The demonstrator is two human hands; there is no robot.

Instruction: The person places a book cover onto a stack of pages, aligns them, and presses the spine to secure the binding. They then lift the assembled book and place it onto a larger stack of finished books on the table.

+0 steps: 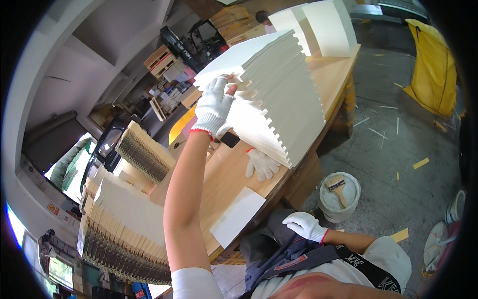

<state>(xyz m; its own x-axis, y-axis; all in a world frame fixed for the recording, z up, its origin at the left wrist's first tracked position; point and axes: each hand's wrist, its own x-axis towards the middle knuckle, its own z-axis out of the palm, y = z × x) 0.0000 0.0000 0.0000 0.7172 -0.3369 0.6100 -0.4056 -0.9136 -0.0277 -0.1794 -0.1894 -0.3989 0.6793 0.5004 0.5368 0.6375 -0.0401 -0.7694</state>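
Observation:
My left hand (215,102), in a white knit glove with bare fingertips, reaches up to the left edge of a tall stack of white sheets (286,94). Its thumb and fingers close on the sheet edges partway up the stack; the exact hold is partly hidden. The stack's edges are notched and uneven. My right hand (306,225), gloved too, lies low by my legs with fingers stretched and nothing in it. An unworn white glove (262,165) rests at the foot of the stack, on the wooden table (219,174).
A white sheet (238,217) lies at the table's near edge; a dark phone (229,139) is beside the stack. Bundled slotted pieces (124,234) fill the left. On the floor stand a bucket (339,212) with a brush (336,188) and a yellow bag (433,70). Someone (263,19) is behind the stack.

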